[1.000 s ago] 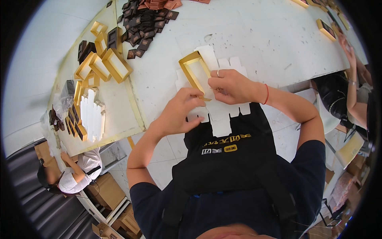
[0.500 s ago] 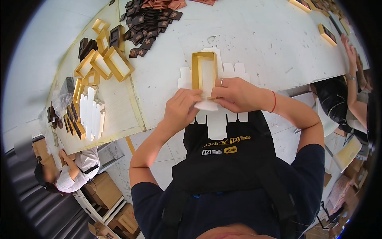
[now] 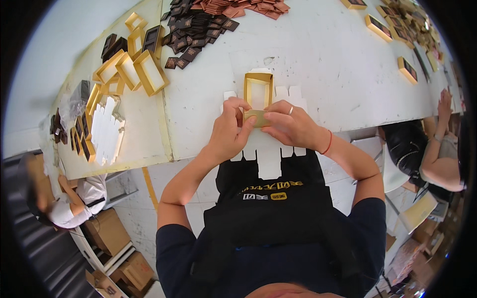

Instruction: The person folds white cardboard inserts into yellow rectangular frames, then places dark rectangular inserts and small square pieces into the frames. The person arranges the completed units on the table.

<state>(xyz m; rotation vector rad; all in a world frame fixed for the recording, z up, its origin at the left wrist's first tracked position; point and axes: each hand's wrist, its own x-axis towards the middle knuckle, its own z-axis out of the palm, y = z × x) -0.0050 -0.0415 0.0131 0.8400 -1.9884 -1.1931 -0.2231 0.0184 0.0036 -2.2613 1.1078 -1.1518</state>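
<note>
A small rectangular gold cardboard box (image 3: 258, 77) lies in front of me, its inside pale and hollow. Its near end wall (image 3: 257, 118) stands folded up, gold face toward me. My left hand (image 3: 229, 128) is closed on the left corner of that end, thumb pressed on the gold face. At the right corner my right hand (image 3: 292, 124) pinches the same wall between thumb and fingers. Beneath the box are flat white die-cut cardboard blanks (image 3: 269, 159), whose tabs stick out on both sides and over the table's near edge.
Several folded gold boxes (image 3: 150, 74) lie at the left, near a stack of white blanks (image 3: 107, 134). Dark square packets (image 3: 191, 42) and reddish-brown ones (image 3: 231, 7) are heaped at the back. Filled gold boxes (image 3: 379, 28) lie far right. Other people sit at left and right.
The box's near end flap, white and lying toward me before, is now folded up with its gold face showing. My hands have shifted their hold onto it. The view has shifted slightly.
</note>
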